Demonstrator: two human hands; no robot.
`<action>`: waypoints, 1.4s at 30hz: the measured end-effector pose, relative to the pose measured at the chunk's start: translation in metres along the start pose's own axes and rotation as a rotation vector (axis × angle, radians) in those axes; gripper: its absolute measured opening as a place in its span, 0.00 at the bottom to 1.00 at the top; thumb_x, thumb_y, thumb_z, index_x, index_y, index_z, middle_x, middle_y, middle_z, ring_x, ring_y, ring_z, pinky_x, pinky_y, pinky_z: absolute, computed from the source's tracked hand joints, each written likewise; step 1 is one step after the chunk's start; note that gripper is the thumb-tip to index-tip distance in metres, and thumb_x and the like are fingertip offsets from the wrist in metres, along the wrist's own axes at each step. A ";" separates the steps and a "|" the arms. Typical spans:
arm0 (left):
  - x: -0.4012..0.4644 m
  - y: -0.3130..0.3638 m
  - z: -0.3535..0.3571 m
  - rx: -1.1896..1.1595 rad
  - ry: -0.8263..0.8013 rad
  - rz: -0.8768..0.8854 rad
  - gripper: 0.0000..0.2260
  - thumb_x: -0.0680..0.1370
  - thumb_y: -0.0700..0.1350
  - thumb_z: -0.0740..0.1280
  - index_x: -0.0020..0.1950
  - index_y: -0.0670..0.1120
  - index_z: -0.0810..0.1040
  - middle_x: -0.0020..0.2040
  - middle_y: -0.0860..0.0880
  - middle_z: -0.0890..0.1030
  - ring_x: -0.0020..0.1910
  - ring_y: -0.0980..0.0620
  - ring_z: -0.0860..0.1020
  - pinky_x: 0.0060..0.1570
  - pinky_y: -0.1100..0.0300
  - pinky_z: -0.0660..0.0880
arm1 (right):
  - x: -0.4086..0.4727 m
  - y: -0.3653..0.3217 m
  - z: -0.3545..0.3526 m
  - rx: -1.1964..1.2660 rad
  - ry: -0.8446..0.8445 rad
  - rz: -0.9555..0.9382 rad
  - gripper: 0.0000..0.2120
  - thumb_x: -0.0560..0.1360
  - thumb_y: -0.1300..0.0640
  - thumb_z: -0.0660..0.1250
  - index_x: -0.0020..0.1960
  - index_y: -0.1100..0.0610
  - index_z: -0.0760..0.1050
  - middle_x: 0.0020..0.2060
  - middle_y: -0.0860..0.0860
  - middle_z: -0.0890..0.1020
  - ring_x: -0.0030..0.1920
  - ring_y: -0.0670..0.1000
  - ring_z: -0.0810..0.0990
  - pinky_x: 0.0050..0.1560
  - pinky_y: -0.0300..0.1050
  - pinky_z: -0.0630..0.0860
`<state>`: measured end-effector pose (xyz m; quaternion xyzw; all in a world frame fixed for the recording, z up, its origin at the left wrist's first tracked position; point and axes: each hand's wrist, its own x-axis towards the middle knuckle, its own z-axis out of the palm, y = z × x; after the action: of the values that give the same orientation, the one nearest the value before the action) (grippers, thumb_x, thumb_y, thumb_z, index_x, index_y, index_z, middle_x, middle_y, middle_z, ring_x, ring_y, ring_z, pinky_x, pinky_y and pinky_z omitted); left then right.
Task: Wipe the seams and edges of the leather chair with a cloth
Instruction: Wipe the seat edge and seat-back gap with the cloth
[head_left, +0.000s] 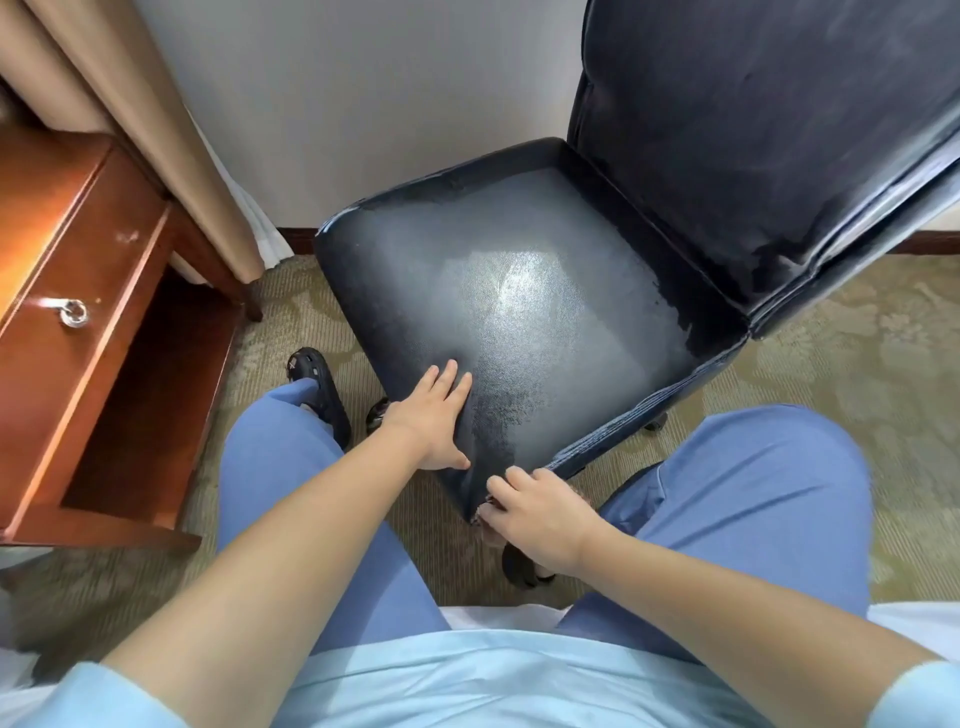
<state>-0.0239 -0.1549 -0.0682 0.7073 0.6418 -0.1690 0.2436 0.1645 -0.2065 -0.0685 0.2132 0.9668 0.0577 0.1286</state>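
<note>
A dark blue leather chair (519, 291) stands in front of me, its backrest (753, 130) at the upper right. Wet streaks shine along the seat's edges and on the backrest. My left hand (436, 415) lies flat with straight fingers on the seat's near left part. At the seat's nearest corner my right hand (540, 512) has its fingers curled against the corner seam. Only a small scrap of the cloth (485, 512) shows under its fingertips; the rest is hidden by the hand.
A reddish wooden desk (78, 260) with a metal drawer handle stands at the left, and a beige curtain (156, 130) hangs behind it. My knees in blue trousers flank the chair's near corner. My black shoe (317, 384) rests on the patterned carpet (857, 364).
</note>
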 end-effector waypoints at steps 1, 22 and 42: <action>0.000 0.001 0.000 -0.003 -0.001 -0.001 0.52 0.71 0.60 0.72 0.79 0.48 0.36 0.79 0.50 0.35 0.78 0.49 0.37 0.72 0.42 0.61 | -0.003 0.003 -0.002 0.049 -0.010 0.044 0.08 0.62 0.51 0.73 0.41 0.50 0.80 0.37 0.49 0.76 0.36 0.51 0.75 0.27 0.42 0.66; -0.005 0.020 0.004 -0.061 -0.052 -0.057 0.62 0.64 0.62 0.76 0.78 0.45 0.33 0.76 0.47 0.28 0.76 0.44 0.31 0.68 0.38 0.65 | -0.009 -0.026 -0.010 0.749 0.050 0.983 0.10 0.75 0.50 0.61 0.54 0.52 0.68 0.50 0.49 0.81 0.53 0.54 0.77 0.41 0.46 0.70; -0.009 0.028 0.009 -0.130 -0.072 -0.066 0.63 0.63 0.62 0.77 0.76 0.54 0.29 0.73 0.46 0.23 0.74 0.43 0.27 0.68 0.37 0.64 | -0.003 -0.027 -0.010 1.089 0.095 1.242 0.08 0.75 0.49 0.62 0.46 0.52 0.64 0.43 0.52 0.81 0.46 0.58 0.78 0.41 0.47 0.71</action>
<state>0.0033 -0.1684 -0.0670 0.6619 0.6652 -0.1600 0.3063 0.1534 -0.2329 -0.0627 0.7383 0.5702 -0.3491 -0.0889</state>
